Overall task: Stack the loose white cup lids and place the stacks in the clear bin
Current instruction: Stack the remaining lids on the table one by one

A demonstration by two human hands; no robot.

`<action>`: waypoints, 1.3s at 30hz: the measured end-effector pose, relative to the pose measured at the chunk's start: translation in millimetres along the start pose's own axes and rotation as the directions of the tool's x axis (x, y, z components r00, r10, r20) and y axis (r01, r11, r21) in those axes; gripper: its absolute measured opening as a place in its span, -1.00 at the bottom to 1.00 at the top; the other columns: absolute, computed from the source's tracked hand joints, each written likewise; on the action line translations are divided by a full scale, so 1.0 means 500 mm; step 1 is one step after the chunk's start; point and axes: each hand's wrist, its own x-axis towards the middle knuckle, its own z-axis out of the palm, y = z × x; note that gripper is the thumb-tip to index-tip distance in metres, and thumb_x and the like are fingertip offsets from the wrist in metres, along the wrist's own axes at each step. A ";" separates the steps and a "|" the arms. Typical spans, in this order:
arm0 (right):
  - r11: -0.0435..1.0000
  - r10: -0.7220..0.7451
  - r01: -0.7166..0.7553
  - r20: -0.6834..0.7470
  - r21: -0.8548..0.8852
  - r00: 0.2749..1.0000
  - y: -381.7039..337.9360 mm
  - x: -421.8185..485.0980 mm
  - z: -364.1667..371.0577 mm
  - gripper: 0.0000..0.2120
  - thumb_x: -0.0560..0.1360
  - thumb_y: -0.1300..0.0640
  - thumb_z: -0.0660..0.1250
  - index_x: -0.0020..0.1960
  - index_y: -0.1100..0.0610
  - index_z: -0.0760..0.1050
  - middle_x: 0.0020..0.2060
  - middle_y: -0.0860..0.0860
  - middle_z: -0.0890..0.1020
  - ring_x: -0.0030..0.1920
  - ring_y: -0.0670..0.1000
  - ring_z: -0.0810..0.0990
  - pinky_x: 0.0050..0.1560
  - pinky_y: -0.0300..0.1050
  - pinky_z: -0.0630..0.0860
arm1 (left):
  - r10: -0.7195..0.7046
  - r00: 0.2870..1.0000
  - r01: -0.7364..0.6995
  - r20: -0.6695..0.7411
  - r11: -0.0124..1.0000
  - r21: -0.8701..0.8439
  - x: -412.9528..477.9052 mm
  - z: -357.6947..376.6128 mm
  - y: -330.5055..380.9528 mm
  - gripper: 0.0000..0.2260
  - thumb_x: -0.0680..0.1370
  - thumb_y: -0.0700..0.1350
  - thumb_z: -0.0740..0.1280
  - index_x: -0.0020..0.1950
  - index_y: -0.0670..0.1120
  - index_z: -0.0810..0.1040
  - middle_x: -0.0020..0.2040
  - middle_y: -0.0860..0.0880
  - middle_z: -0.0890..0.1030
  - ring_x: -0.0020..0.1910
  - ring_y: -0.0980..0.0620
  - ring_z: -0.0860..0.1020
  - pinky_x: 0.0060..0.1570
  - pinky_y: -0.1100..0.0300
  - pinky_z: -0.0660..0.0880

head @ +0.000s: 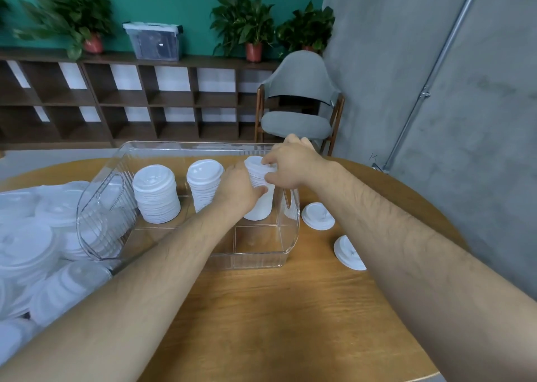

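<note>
Table: a round wooden table fills the near view, and both bare forearms reach across it.
Loose lids, left: a pile of loose lids lies on the table's left side against the bin's left end, domed tops mostly facing up.
Loose lids, right: two single lids lie flat on the wood just beside the bin's right end, apart from each other.
Bin: the clear bin stands on the table, open side up, its long side running left to right.
Stacks: three stacks stand in a row along the bin's far half. The first stack and second stack stand free, tops up and leaning a little.
Held stack: the third stack is at the bin's right end, long axis roughly upright, top lid facing up, base on or near the floor; I cannot tell which.
Left hand: the left hand curls round the stack's near left side at mid height.
Right hand: the right hand grips its upper part, thumb on the near side and fingers behind.
Behind: a grey chair, a dark wooden shelf, potted plants and a lidded storage box.
</note>
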 end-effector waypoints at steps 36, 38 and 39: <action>0.715 0.658 -0.473 -0.267 0.515 0.704 0.085 -0.449 0.320 -0.37 0.44 -0.26 0.43 0.39 0.05 0.49 0.23 0.02 0.56 0.21 0.12 0.46 0.19 0.04 0.47 | 0.445 0.887 -0.439 0.126 0.896 -0.072 -0.310 0.239 0.102 -0.67 0.64 -0.05 0.30 0.36 -0.16 0.52 0.27 -0.06 0.53 0.28 -0.03 0.45 0.28 0.32 0.23; 0.720 0.651 -0.483 -0.245 0.498 0.718 0.094 -0.435 0.324 -0.37 0.46 -0.28 0.41 0.41 0.04 0.48 0.28 -0.01 0.56 0.27 0.12 0.44 0.25 0.04 0.43 | 0.439 0.891 -0.434 0.118 0.898 -0.067 -0.311 0.240 0.102 -0.66 0.64 -0.07 0.30 0.38 -0.18 0.50 0.29 -0.08 0.52 0.30 -0.04 0.44 0.30 0.31 0.23; 0.717 0.650 -0.479 -0.236 0.507 0.723 0.099 -0.431 0.324 -0.38 0.48 -0.27 0.41 0.41 0.05 0.49 0.30 -0.02 0.56 0.30 0.11 0.43 0.27 0.03 0.41 | 0.441 0.891 -0.436 0.113 0.898 -0.065 -0.312 0.240 0.101 -0.65 0.64 -0.07 0.29 0.38 -0.19 0.50 0.30 -0.09 0.52 0.31 -0.04 0.44 0.30 0.31 0.22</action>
